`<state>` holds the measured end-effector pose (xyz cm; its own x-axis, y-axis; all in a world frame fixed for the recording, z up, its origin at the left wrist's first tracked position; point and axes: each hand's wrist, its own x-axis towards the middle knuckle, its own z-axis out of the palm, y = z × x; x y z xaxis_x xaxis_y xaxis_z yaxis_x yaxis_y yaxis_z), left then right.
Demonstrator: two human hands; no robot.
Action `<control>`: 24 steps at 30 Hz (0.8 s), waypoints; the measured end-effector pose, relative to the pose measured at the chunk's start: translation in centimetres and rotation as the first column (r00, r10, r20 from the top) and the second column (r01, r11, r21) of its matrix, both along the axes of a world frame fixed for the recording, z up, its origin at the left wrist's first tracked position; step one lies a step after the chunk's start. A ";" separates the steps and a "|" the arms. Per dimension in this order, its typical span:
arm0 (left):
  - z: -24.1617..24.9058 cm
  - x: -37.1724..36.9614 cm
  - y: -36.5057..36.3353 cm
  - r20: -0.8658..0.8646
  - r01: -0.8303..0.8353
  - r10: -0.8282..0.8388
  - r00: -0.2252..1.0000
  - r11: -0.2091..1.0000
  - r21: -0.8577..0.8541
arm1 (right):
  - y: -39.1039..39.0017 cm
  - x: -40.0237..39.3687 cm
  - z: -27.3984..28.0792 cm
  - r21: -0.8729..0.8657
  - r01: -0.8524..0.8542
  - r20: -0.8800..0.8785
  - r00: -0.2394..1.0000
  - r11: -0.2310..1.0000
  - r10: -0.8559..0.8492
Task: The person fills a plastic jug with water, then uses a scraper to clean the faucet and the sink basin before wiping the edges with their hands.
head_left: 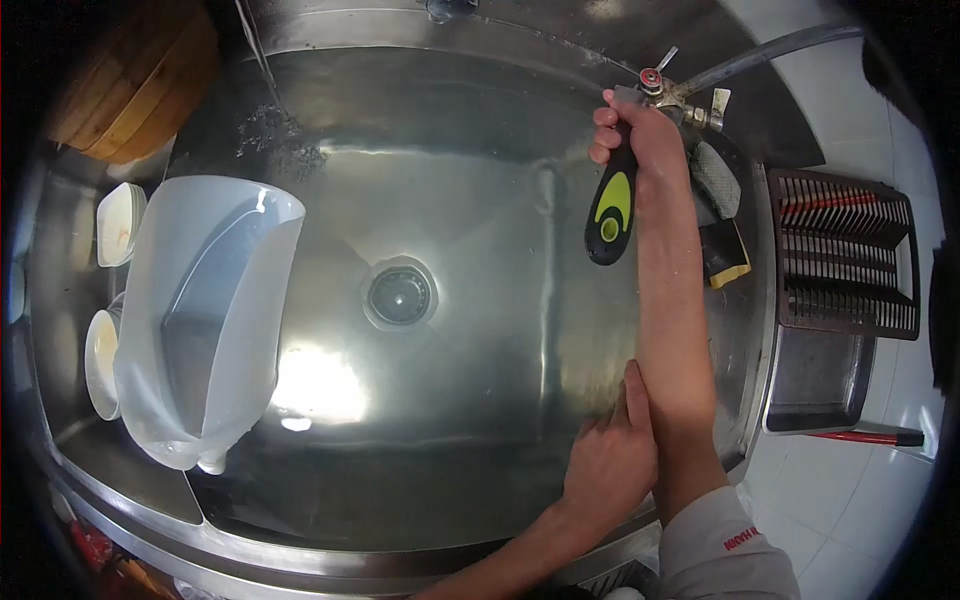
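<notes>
My right hand (645, 135) reaches to the far right of the steel sink (480, 240), beside the metal tap (655, 88) with a red-marked knob. Its fingers are wrapped round a tool with a black and lime-green handle (612, 210); the tool's grey head is mostly hidden by the hand and tap. My left hand (610, 460) holds nothing. Its index finger is stretched against my right forearm, while the other fingers are bent. Close to the right forearm lie a grey mesh-like pad (715, 180) and a black-and-yellow sponge (726, 253).
A translucent white plastic tub (200, 320) stands at the sink's left, by white dishes (102, 362). A wooden tub (140, 80) is at far left. A thin stream (258, 55) ripples water near the back. Rightward are a dark slotted rack (845, 250) and a metal tray (818, 385).
</notes>
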<state>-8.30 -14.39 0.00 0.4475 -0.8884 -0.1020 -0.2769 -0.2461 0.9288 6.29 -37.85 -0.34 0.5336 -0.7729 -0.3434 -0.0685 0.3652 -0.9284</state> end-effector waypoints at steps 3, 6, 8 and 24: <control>0.1 0.3 0.1 -0.023 0.009 -0.009 1.000 1.000 0.004 | -1.1 0.2 -0.4 0.027 -0.029 0.002 1.000 0.999 0.029; 0.5 0.5 0.2 -0.056 0.061 -0.057 0.997 0.997 0.054 | -1.2 0.1 -0.4 0.006 -0.043 -0.001 0.999 0.999 0.043; 0.8 0.8 0.3 -0.065 0.076 -0.071 0.995 0.994 0.075 | -1.2 0.2 -0.3 0.002 -0.050 0.005 0.999 0.999 0.050; 0.5 0.6 0.3 -0.051 0.095 -0.093 0.994 0.995 0.042 | -0.4 -0.9 -0.5 -0.146 -0.067 -0.147 0.988 0.987 0.046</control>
